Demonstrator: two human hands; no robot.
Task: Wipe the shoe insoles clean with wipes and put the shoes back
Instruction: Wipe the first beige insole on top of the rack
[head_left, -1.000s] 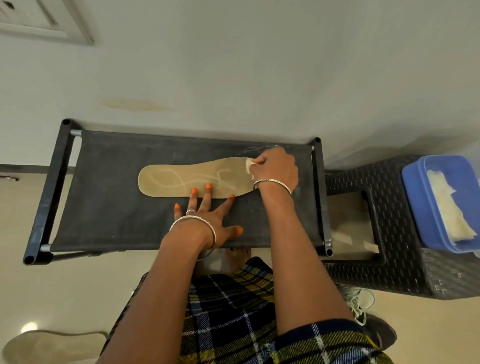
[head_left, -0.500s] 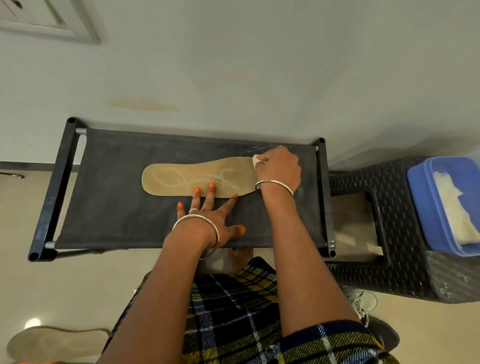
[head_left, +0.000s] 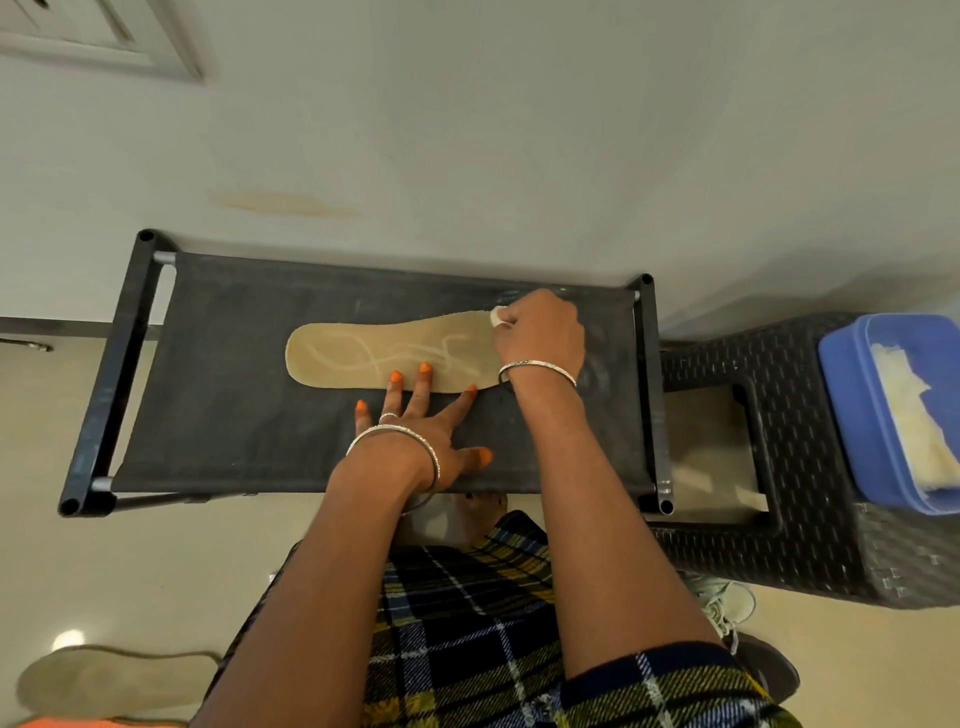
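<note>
A tan insole (head_left: 363, 353) lies flat on the black fabric shelf of a shoe rack (head_left: 218, 415). My left hand (head_left: 421, 431) is spread flat, with two fingertips pressing on the insole's near edge. My right hand (head_left: 540, 338) covers the insole's right end and grips a small white wipe (head_left: 497, 315), of which only a corner shows. A second insole (head_left: 104, 680) lies on the floor at the lower left. A shoe (head_left: 748, 639) with pale laces stands on the floor at the lower right, partly hidden by my right arm.
A dark woven stool (head_left: 810, 447) stands right of the rack and carries a blue tub (head_left: 852, 415) holding pale wipes. A wall rises just behind the rack. My plaid clothing fills the bottom centre.
My right hand with the wipe has barely shifted at the insole's right end. My left hand has stayed pressed on the insole.
</note>
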